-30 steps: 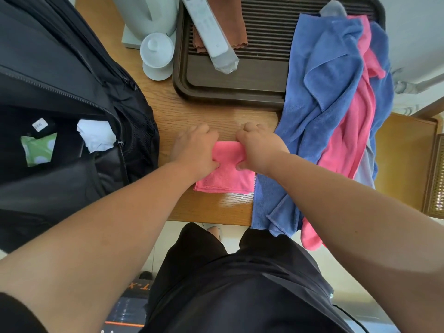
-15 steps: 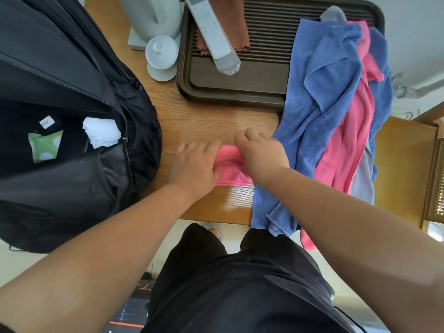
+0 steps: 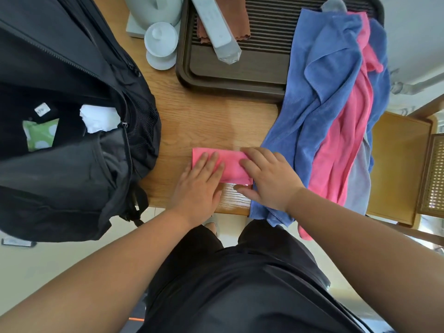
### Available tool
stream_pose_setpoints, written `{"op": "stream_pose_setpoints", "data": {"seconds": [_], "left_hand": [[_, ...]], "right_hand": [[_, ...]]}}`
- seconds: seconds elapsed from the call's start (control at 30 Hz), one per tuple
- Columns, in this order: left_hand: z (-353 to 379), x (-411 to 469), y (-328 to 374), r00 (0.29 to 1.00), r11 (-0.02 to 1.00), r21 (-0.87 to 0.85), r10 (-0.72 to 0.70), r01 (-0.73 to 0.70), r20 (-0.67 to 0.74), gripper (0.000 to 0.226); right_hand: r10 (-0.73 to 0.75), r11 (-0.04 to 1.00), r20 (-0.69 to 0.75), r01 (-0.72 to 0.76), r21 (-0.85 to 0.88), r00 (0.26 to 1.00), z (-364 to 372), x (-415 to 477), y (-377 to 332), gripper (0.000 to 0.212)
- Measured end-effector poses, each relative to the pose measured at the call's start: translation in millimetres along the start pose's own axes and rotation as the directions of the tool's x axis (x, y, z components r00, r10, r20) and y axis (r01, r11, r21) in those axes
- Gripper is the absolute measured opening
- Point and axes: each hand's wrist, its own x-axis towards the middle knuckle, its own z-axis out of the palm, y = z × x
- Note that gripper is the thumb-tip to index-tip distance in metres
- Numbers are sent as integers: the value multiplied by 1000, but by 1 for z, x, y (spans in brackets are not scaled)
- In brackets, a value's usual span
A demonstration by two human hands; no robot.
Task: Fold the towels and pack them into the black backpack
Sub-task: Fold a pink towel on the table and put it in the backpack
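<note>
Near the worktop's [image 3: 211, 121] front edge, beside the open black backpack [image 3: 72, 140], lies a folded pink towel [image 3: 230, 162]. Left hand [image 3: 199, 186] and right hand [image 3: 269, 181] press it flat, fingers spread. Soft, light, likely springs open; best pinched along folded edges.

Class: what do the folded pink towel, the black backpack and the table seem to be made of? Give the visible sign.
Folded pink towel: soft matte cloth, likely microfibre; fuzzy nap. Black backpack: woven synthetic, probably nylon; faint sheen, mesh side panel. Table: wood or veneer, smooth finish; grain shows.
</note>
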Motion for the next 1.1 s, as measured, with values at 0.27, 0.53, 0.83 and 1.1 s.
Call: {"op": "stream_pose_setpoints", "data": {"seconds": [0.27,0.53,0.83,1.1], "left_hand": [[9,-7,-18,991,996,51,71,-77,113,77],[-5,4,-18,997,949,-310,-69,53,-41,57],[-1,45,-28,986,991,-43,-120,126,116,65],[-21,48,-27,970,996,59,-74,62,232,68]], "right_hand": [[138,988,-130,-128,82,982,-18,42,-26,44],[248,968,45,-246,-49,968,25,37,-38,66],[298,954,-8,-298,16,954,32,37,-37,74],[237,970,-9,-236,60,971,16,26,-27,66]]}}
